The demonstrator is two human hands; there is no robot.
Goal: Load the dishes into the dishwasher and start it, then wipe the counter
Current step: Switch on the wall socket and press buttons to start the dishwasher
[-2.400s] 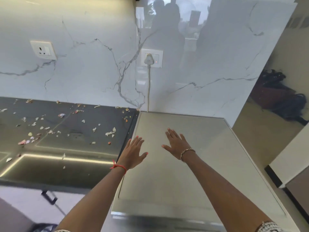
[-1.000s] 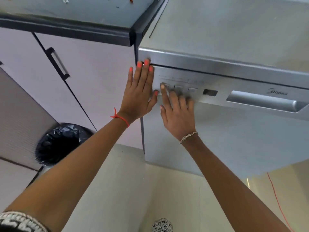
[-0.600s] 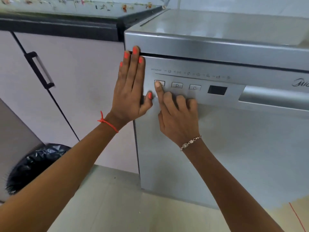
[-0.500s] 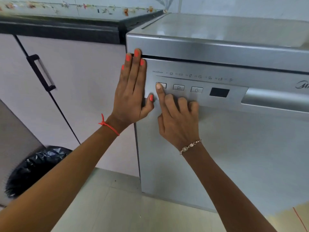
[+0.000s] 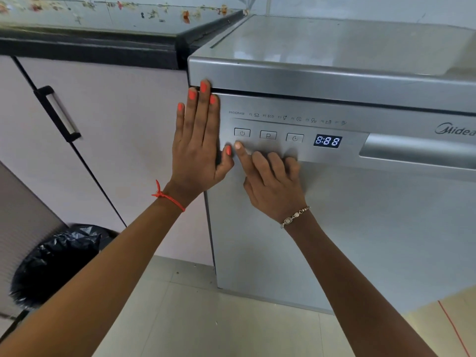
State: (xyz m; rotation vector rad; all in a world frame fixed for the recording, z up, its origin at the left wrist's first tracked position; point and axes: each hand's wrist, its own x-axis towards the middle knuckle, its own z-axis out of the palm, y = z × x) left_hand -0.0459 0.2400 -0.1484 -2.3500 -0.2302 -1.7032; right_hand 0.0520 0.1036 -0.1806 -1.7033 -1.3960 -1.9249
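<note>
Left hand (image 5: 198, 140) is flat, fingers straight and together, palm against the left front edge of the dishwasher (image 5: 360, 228), holding nothing. Its fingertips reach the seam under the top lip and the thumb points toward the right hand. Right hand (image 5: 273, 186) is just beside it: index finger (image 5: 240, 153) is out straight, the other three fingers are curled with their knuckles on the lower edge of the control panel, nothing in the grip. Index tip sits just below the power button (image 5: 242, 132), not on it. Thumb not visible.

Dishwasher is directly in front of both hands, door closed. Just past the right hand's knuckles are the P button (image 5: 268, 135) and the timer button (image 5: 294, 138). Further right of them the display (image 5: 327, 141) is lit, reading 8:88. The door handle recess (image 5: 417, 150) is well to the right of the right hand.

Red thread (image 5: 167, 197) on the left wrist, bracelet (image 5: 295, 217) on the right wrist.

Left of the left hand: pale cupboard door (image 5: 116, 124) with a dark handle (image 5: 60, 113). Above that and to the left of the left fingertips is the dark counter (image 5: 90, 45), food scraps (image 5: 185, 16) scattered on top. Below the left forearm is a bin with a black bag (image 5: 56, 261). A thin red cable (image 5: 453, 328) lies on the floor beyond the right forearm.
</note>
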